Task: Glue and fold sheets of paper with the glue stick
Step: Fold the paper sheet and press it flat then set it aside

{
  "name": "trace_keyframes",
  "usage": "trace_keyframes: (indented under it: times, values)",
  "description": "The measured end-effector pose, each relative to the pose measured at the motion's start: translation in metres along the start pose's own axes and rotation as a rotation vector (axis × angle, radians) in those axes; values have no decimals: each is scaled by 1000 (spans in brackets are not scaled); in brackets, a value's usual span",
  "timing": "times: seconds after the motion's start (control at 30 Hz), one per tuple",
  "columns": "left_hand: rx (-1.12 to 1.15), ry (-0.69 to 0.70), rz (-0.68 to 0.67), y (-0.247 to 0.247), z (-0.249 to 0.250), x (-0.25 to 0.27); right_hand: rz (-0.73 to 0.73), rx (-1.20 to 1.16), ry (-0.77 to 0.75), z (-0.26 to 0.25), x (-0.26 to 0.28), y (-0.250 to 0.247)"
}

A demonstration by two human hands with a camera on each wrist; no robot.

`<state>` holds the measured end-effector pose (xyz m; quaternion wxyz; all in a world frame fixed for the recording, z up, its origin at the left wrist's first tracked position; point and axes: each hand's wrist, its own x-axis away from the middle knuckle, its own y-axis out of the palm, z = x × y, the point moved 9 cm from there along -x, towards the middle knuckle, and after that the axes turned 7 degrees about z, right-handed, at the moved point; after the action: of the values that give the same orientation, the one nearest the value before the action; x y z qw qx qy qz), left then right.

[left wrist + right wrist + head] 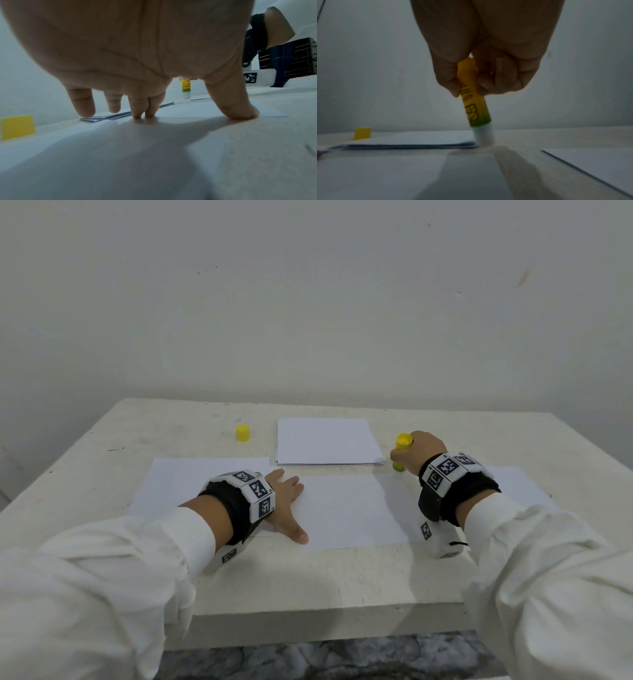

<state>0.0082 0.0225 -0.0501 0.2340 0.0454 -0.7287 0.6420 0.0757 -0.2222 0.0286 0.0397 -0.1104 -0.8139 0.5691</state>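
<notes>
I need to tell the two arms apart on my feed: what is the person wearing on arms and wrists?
Both arms are in long white sleeves. Each wrist carries a black strap with a white blocky band printed with black square code markers: left wrist band, right wrist band. The left hand and right hand are bare.

The glue stick (474, 102) was yellow fading to green, its tip seemingly white; the cap (243, 433) was yellow, the sheets (327, 441) white.

My right fist (481, 56) hides the glue stick's (475, 106) top; the label's too blurry to read.
</notes>
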Motion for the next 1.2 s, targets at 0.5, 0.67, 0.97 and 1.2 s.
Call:
trace_keyframes:
  times: [0.5, 0.67, 0.97, 1.2]
  values:
    - [88, -34, -13, -3, -7, 6, -221, -93, -405, -138, 69, 62]
    - [96, -61, -31, -6, -7, 12, -277, -78, -442, -135, 78, 63]
    - [30, -20, -53, 6, -8, -7, -365, -116, -507, -121, 125, 52]
    - [2, -29, -66, 7, -10, -9, -374, -97, -496, -104, 134, 45]
